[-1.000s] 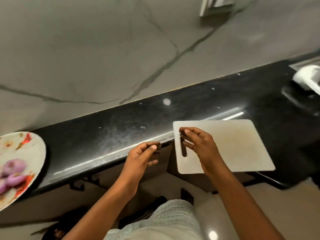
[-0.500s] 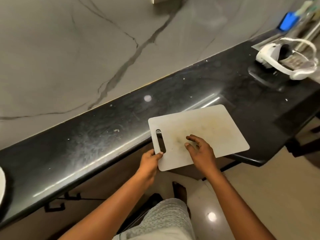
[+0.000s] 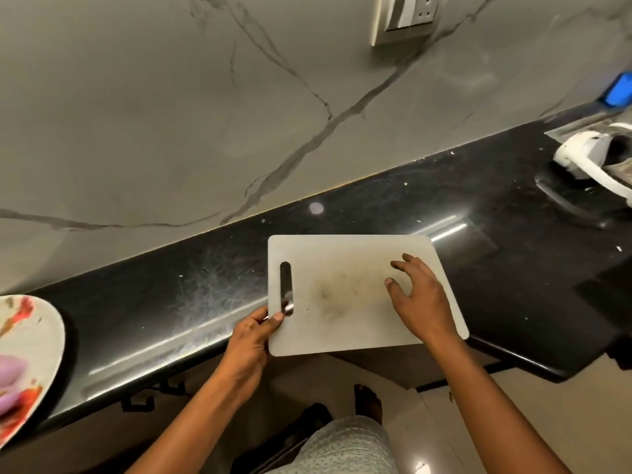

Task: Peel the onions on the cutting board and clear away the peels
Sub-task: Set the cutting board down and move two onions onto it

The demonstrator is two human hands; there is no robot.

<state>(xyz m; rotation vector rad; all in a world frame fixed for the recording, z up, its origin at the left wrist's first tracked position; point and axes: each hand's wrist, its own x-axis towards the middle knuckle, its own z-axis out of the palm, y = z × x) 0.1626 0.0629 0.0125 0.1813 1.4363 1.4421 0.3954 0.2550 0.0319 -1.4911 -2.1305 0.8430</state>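
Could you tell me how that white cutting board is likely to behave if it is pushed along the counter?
The cutting board looks thin and flat yet keeps its shape where it juts past the counter edge, so probably stiff and fairly light. On that glossy surface it may slide easily. With its near edge unsupported, pressing there could tip it.

Both bare forearms reach forward from the lower edge of the view, elbows out of sight. The left hand (image 3: 253, 340) pinches the near left edge of the cutting board (image 3: 342, 261), thumb on top, fingers tucked underneath. The right hand (image 3: 422, 302) is held palm down over the board's right side, fingers spread and loosely bent; I cannot tell whether the fingertips touch it.
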